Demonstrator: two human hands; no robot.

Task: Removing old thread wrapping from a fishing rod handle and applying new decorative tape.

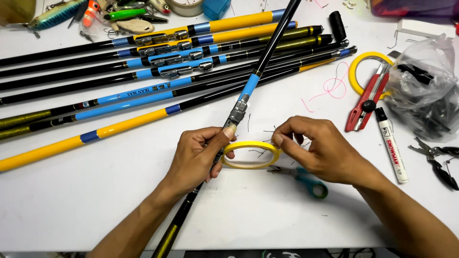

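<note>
Left hand [196, 153] grips the black rod [248, 88] by its reel seat; right hand [313, 148] pinches the yellow tape roll [251, 155] beside it; judged best: keep tape taut, square to the rod

We see a glossy black and blue fishing rod [250, 85] with a dull metal reel seat [237, 112], a smooth yellow tape roll [252, 155], a crinkled clear plastic bag [421, 91], shiny metal pliers [435, 160], all on a matt white surface [86, 191].
</note>
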